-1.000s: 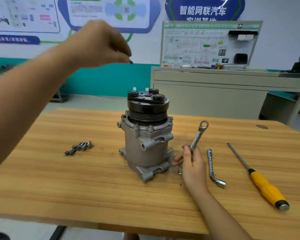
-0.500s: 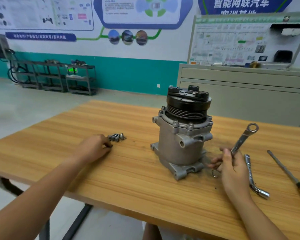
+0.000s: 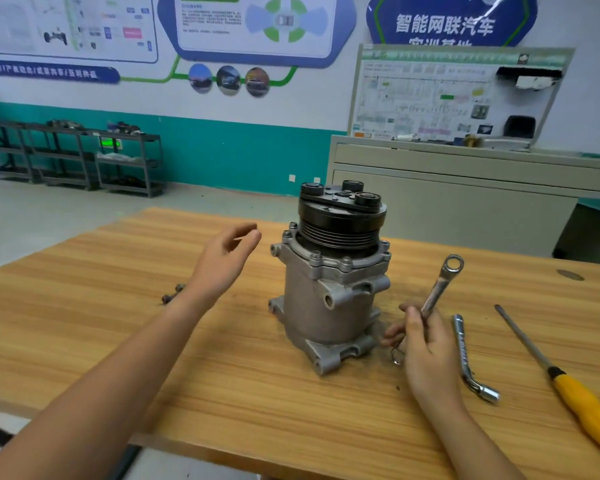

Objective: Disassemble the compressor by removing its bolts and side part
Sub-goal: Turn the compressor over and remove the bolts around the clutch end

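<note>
Gripping the shank of a ring wrench [image 3: 439, 288] with the right hand [image 3: 426, 344], fingers curled round it, just right of the compressor [image 3: 326, 299]; ring end tilted up and away, lower end poking out under the hand, close to the compressor's foot. Holding the left hand [image 3: 222, 261] in the air just left of the compressor, fingers loosely spread, pinching nothing, touching nothing. Standing upright on the wooden table [image 3: 101, 341], that compressor, with the black pulley [image 3: 340, 220] on top and the mounting lugs down. Flange bolts [image 3: 315, 256] seated round the rim under the pulley. Farther left of the compressor, a few loose bolts [image 3: 171, 295] on the tabletop, partly hidden behind the left forearm, so no telling how many. Right of the compressor, past the right hand, an L-shaped socket wrench [image 3: 462, 351] lying flat, and farther right again a screwdriver [image 3: 582, 400] with a yellow handle, tip pointing away. Behind the compressor, beyond the table's far edge, a grey cabinet [image 3: 447, 202] with a display board [image 3: 458, 95] on it; back and to the left, dark metal shelving [image 3: 84, 157] against a teal-banded wall [image 3: 222, 157].
</note>
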